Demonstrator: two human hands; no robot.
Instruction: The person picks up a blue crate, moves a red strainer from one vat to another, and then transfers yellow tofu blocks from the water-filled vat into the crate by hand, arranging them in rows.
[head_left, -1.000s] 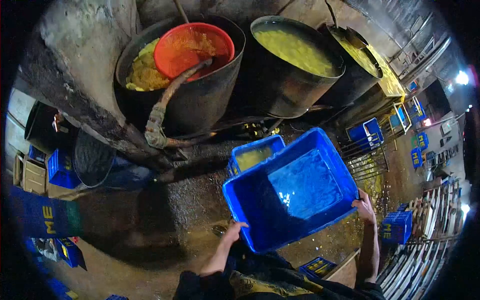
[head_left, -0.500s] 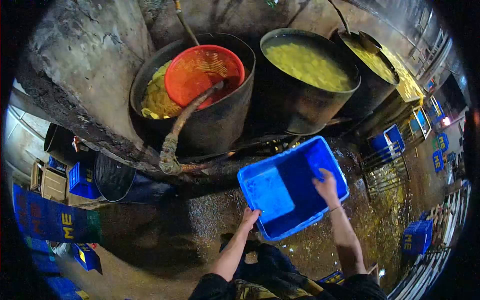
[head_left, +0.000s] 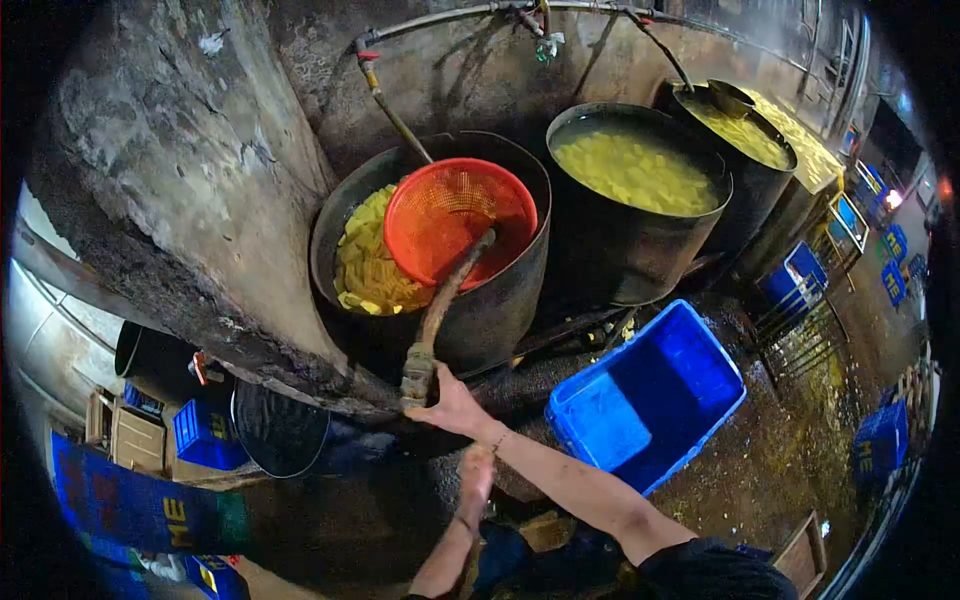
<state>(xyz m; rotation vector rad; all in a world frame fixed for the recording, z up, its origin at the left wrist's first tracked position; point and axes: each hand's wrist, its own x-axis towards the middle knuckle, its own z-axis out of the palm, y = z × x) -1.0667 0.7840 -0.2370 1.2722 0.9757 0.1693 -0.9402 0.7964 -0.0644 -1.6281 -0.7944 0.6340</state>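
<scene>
My right hand (head_left: pixel 455 405) is closed around the thick, wrapped end of a brown curved handle (head_left: pixel 455 285). The handle's other end reaches into a red perforated basket (head_left: pixel 425 225), which rests tilted in a dark metal drum (head_left: pixel 500 300) of yellow chunks (head_left: pixel 370 255). Just below my right wrist is my left hand (head_left: pixel 477 478), smeared by motion, so its fingers cannot be made out. On the wet floor to the right sits a blue plastic crate (head_left: pixel 600 415), touched by neither hand, with no contents visible inside.
Two more drums, one in the middle (head_left: pixel 640 245) and one farther right (head_left: pixel 760 185), hold yellow pieces in liquid. A pipe (head_left: pixel 430 22) runs along the wall. A rough concrete ledge (head_left: pixel 200 270) stands at left, with blue crates (head_left: pixel 205 437) beyond it.
My hands have left the blue crate, which is now on the floor. My right hand has crossed leftward and taken hold of the brown handle. The view has shifted.
</scene>
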